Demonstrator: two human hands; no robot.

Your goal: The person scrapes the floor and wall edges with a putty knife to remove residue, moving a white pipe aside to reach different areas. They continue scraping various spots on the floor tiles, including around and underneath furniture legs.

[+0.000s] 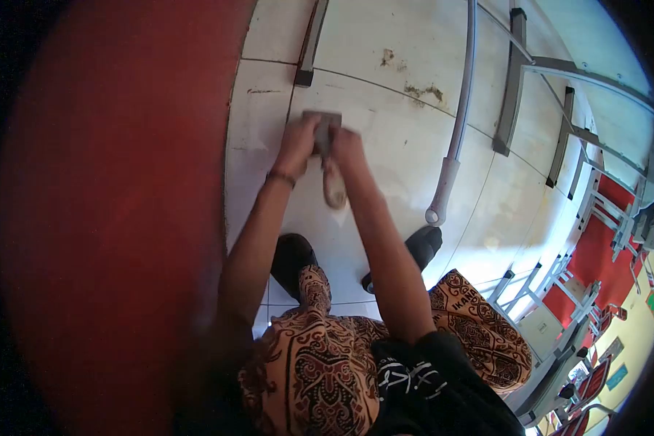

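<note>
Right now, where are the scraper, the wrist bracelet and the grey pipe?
scraper (pixel 322 120): head view, on its flat grey blade against the floor tile.
wrist bracelet (pixel 280 177): head view, on the dark band around the left wrist.
grey pipe (pixel 463 94): head view, on its curved shaft.

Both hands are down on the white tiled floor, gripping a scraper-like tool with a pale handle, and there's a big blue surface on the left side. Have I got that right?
Nearly. The big surface on the left is red, not blue, as the head view shows. The rest holds: the left hand and right hand are together on the scraper-like tool, its pale handle pointing back toward the person, on the white tiled floor.
</note>
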